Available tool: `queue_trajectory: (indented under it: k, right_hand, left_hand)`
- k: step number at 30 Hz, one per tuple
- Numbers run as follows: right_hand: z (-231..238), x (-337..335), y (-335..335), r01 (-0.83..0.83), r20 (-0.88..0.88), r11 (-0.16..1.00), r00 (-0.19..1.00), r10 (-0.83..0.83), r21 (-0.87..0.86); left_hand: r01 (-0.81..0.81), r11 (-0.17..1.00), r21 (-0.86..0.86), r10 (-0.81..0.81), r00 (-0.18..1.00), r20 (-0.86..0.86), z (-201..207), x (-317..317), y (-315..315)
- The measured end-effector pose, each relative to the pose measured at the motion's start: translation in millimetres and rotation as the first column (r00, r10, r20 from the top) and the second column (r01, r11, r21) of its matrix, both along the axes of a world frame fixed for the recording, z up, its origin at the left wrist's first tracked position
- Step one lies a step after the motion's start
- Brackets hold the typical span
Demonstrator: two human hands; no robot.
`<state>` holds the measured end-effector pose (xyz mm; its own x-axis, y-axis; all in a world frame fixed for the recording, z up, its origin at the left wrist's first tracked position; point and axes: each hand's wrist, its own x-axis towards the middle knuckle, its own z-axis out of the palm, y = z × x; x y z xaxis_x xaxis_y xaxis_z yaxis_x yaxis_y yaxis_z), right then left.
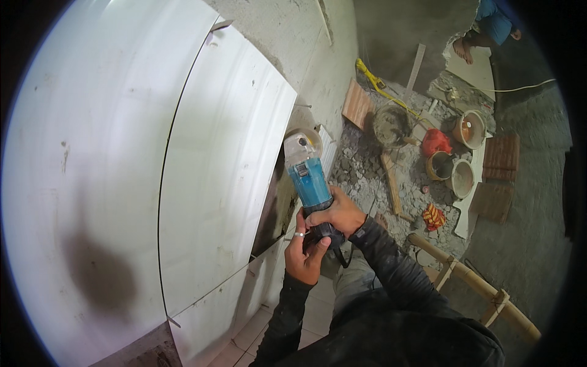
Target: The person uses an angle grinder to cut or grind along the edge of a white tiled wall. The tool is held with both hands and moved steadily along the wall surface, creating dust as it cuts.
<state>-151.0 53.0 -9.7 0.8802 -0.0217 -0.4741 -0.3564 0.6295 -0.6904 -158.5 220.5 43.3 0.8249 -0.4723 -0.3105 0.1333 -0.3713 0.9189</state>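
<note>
A blue angle grinder [313, 182] with a grey metal head points away from me, close to the edge of a large white wall tile [229, 122]. My right hand [342, 214] is wrapped round its black rear part from the right side. My left hand [302, 254], with a ring on one finger, grips the tail end from below, where a black cord hangs down. Part of a pale disc guard shows at the head; the disc itself is hard to make out. A dark gap in the wall lies beside the tile, just left of the tool.
Rubble covers the floor at right, with several buckets [469, 129], a red bag [436, 142] and a yellow strap [372, 76]. A bamboo ladder [474, 278] leans at lower right. Brown tiles [501, 158] lie far right. Another person's foot [463, 50] shows at top right.
</note>
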Motion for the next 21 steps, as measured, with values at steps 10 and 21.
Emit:
queue_trajectory:
  k: [10,21]
  right_hand:
    - [11.1,-3.4,-6.0,-0.056,-0.004,0.995,0.998,0.056,0.086]
    - [22.1,2.3,-5.5,-0.088,-0.058,0.993,0.994,0.093,0.083]
  left_hand:
    - [-0.022,1.0,0.011,0.022,1.0,0.006,11.3,-5.7,-2.9]
    - [-0.053,0.999,0.006,0.053,0.999,-0.004,13.7,-3.4,1.5]
